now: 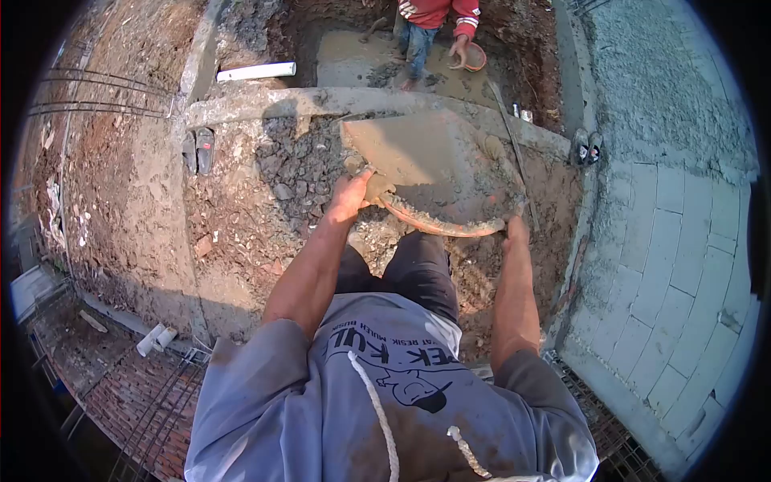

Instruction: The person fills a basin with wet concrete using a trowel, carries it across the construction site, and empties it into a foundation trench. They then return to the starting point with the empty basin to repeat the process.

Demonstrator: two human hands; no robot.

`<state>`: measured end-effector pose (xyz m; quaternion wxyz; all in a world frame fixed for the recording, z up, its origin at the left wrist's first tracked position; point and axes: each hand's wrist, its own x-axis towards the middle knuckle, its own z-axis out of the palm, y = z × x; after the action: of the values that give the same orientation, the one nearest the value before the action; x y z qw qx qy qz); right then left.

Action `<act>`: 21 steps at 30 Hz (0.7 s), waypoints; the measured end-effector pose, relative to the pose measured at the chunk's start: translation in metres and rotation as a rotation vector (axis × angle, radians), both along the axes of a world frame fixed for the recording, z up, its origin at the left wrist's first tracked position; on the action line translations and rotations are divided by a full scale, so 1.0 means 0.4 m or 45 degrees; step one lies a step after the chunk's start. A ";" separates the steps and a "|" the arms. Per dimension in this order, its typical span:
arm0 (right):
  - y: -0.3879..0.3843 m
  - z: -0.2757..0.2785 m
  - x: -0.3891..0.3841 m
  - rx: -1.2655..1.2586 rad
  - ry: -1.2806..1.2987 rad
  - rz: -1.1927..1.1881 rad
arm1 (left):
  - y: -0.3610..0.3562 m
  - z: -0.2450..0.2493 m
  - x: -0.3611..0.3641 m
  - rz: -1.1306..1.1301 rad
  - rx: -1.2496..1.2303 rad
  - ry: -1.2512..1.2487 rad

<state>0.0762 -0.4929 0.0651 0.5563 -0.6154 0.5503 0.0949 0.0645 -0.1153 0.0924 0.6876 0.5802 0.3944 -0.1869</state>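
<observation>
A large tray-like vessel, crusted with wet cement along its curved orange rim [438, 225], is held in front of my legs. My left hand [351, 193] grips its left end, with the fingers partly hidden by the rim. At the right end my right hand [516, 230] is closed on the same rim. Grey-brown wet mortar [409, 153] lies smooth and flat just beyond the rim. Where the vessel's far edge lies is hard to make out against the mortar.
Beyond a concrete beam [321, 100], a person in red [427, 12] stands in a muddy pit holding a round bowl [472, 58]. Sandals [204, 150] and more footwear [593, 149] flank the beam. A block wall [666, 281] rises on the right.
</observation>
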 end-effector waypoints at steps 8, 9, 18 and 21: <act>-0.243 -0.351 0.540 0.117 0.041 0.158 | -0.250 -0.354 0.377 0.482 -0.240 0.129; -0.269 -0.395 0.599 0.132 0.047 0.185 | -0.273 -0.419 0.428 0.484 -0.232 0.116; -0.354 -0.694 0.869 0.115 0.122 0.464 | -0.435 -0.846 0.600 0.337 -0.039 0.210; -0.214 -0.669 0.986 -1.024 0.291 1.270 | -0.433 -0.861 0.571 0.202 0.257 0.284</act>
<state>0.4704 -0.5784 -0.2025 0.1098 -0.9433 0.2467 0.1932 0.2928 -0.2885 -0.2519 0.5903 0.5890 0.5297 -0.1549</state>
